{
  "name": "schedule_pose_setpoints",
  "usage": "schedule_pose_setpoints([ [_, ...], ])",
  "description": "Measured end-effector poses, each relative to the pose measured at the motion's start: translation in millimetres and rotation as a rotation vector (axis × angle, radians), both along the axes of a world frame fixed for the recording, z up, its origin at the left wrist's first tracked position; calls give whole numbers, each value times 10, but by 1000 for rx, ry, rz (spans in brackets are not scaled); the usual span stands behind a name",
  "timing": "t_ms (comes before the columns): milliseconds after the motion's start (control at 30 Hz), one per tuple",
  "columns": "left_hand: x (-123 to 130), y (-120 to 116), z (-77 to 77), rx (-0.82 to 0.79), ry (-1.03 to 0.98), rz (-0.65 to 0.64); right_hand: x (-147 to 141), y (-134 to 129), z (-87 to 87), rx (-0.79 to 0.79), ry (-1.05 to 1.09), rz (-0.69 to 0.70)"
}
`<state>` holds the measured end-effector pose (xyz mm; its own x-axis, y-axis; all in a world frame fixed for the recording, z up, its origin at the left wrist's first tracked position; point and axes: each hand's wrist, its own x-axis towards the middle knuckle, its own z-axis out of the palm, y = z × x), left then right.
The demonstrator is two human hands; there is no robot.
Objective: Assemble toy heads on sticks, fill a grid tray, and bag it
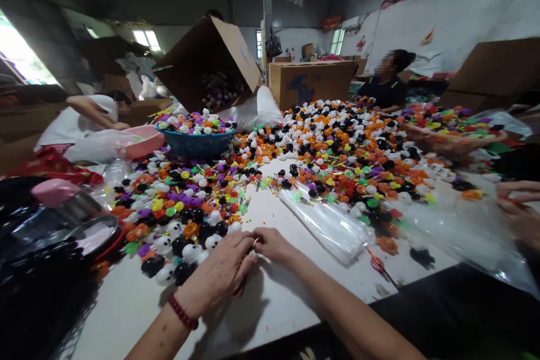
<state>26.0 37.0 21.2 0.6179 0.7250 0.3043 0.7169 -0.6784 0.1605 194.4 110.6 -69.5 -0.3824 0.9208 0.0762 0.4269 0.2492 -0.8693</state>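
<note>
Left hand [223,264] and right hand [272,244] meet lower centre, can't tell what's grasped; white skull trinket [192,253] frame-left, left hand nearer.

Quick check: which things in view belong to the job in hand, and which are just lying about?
Likely in the job:
left hand and right hand, close together; what they hold is mostly hidden
colourful small pieces heaped on the table
clear plastic bags
blue basin, piled with pieces

Seemingly just lying about:
pink-lidded metal container
crumpled red packaging, far left
</note>
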Motion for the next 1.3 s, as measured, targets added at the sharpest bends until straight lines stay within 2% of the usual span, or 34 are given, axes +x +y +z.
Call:
schedule_pose_setpoints([
  [133,-20,18,-35,-7,1,-18,263,657,242,151,-269,-218],
  [233,-32,32,-55,-13,6,-13,423,1146,376,185,-437,-374],
  [300,-33,15,-37,7,3,-4,500,1352,403,179,-514,-424],
  [400,-4,-84,48,67,-6,7,574,1429,381,204,-554,-432],
  [467,50,-193,118,115,-37,7,611,1339,363,242,-530,-421],
  [533,131,-315,161,145,-98,-1,662,1140,360,279,-496,-409],
  [600,231,-420,153,157,-160,-9,740,831,375,307,-397,-389],
  [667,340,-487,95,154,-190,1,839,422,411,288,-170,-345],
  [767,507,-508,-34,119,-165,62,994,-271,523,122,177,-244],
  [867,659,-469,-135,54,-95,115,1122,-842,677,-58,276,-164],
  [933,746,-444,-171,-23,-52,117,1186,-1074,752,-126,333,-134],
  [1067,883,-455,-226,-295,-110,168,1226,-1231,746,-131,489,-178],
  [1200,959,-536,-343,-588,-437,194,1110,-1234,623,-108,554,-266],
  [1300,956,-604,-441,-784,-589,200,976,-1242,550,-14,518,-249],
])
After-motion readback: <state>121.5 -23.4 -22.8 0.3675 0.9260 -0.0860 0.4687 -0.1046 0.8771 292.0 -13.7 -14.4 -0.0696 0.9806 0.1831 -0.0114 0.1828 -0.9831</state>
